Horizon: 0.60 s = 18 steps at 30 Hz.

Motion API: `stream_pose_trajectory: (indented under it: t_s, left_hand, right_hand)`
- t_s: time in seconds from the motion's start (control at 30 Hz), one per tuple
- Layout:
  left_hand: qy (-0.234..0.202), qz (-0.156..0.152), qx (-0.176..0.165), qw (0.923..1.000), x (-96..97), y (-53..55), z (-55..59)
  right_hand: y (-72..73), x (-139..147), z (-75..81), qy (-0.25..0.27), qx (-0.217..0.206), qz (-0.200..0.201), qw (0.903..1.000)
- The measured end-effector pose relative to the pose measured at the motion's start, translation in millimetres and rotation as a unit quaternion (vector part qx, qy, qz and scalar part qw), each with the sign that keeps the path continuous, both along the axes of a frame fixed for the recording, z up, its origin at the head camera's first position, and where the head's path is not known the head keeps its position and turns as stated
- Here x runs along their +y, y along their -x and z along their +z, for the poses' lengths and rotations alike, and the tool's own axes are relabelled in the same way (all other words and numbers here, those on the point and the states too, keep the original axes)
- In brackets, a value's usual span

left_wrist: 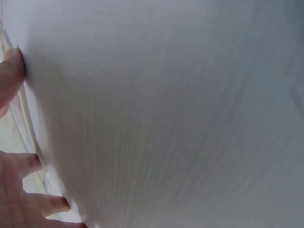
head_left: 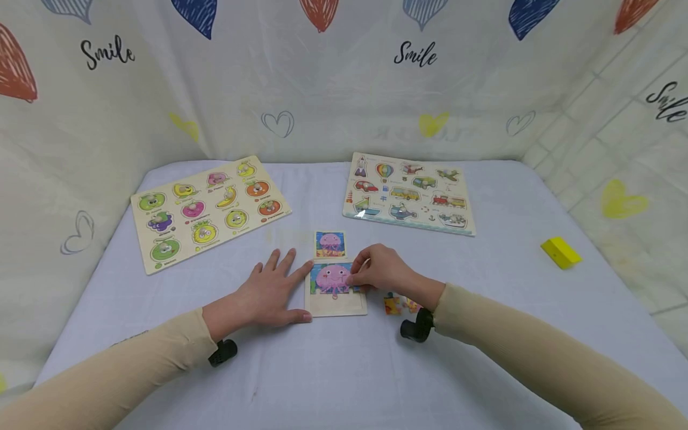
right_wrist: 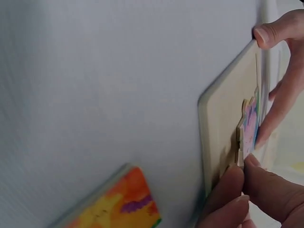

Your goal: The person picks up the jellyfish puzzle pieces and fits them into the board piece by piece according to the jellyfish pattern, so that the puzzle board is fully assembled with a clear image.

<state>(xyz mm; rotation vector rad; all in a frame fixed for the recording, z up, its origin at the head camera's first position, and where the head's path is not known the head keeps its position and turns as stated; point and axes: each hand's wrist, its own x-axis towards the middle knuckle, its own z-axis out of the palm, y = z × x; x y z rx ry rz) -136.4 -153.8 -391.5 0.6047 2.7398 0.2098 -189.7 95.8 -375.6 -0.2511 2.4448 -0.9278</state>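
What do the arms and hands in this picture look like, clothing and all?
Both arms wear long beige sleeves: the left sleeve seems to carry a thin dark marking, the right sleeve looks plain. A small black device shows at the left wrist, another at the right. The left hand and right hand are gloveless.

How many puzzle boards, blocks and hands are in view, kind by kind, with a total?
Puzzle boards: 3 (jellyfish board, fruit board, vehicle board)
Block: 1, yellow
Hands: 2 (left hand, right hand)
Total: 6
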Motion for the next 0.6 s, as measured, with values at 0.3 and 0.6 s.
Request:
stream_pose_trajectory:
  t_s: [0.3,0.6]
  left_hand:
    - [0.000,0.003,0.000,1.0000,0.3,0.0,0.1]
    - [-0.001,-0.001,0.003,1.0000,0.7,-0.3,1.2]
  right_hand:
    - [4.6,-5.9,8.1,-0.056,0.003,0.021,0.9982]
    - [6.1,-5.8,5.7,-0.079,0.017,0.034,0.9962]
